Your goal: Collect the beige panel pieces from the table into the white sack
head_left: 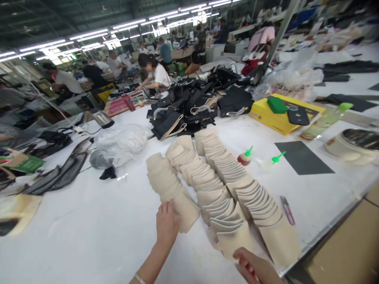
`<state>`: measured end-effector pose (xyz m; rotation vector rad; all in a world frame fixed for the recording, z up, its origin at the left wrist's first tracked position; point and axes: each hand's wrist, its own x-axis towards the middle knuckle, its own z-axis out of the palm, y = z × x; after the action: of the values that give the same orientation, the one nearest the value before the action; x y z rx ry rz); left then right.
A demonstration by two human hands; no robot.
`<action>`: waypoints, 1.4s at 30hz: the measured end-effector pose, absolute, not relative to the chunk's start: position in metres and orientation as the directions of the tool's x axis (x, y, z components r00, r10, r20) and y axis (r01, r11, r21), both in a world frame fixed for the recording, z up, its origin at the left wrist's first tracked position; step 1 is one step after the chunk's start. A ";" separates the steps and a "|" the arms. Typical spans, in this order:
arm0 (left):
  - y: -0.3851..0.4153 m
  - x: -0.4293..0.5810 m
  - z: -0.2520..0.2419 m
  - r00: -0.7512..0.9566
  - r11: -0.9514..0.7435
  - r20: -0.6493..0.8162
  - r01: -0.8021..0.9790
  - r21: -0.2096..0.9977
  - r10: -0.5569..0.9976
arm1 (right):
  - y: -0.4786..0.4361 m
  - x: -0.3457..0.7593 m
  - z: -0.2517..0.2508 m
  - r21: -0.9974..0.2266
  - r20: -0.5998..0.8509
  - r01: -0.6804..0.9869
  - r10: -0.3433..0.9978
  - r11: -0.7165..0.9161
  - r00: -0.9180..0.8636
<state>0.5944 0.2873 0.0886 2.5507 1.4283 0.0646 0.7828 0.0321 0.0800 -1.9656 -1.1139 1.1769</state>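
Three fanned rows of beige fabric pieces (213,185) lie overlapped on the white table (89,228). My left hand (166,225) rests flat on the near end of the left row (171,189), fingers stretched out and together, holding nothing. My right hand (251,266) shows at the bottom edge, just below the near end of the middle row; its fingers curl loosely and I cannot make out anything in them.
Two small glue bottles with green caps (245,156) (274,161), a dark mat (302,157), small snips (287,210), a yellow box (284,114), a heap of black bags (192,106), a plastic bag (118,146). Other people work at far tables.
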 end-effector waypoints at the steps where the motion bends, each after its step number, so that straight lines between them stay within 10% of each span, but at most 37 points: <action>1: 0.287 0.597 0.083 0.510 -0.486 -0.066 0.845 0.222 0.858 | 0.052 0.777 0.087 -0.808 -0.382 0.389 0.897 -0.442 0.224; 21: 0.311 0.590 0.077 0.484 -0.306 -0.265 0.805 0.508 0.834 | 0.185 0.738 0.105 -0.774 -0.417 0.500 0.907 -0.388 0.059; 42: 0.340 0.608 0.078 0.457 -0.385 -0.098 0.830 0.404 0.884 | 0.202 0.748 0.094 -0.763 -0.414 0.521 0.908 -0.384 0.063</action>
<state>0.6082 0.3396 0.0780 2.3159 1.4427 0.1860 0.7481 0.2016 0.0943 -1.9345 -1.4221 1.2598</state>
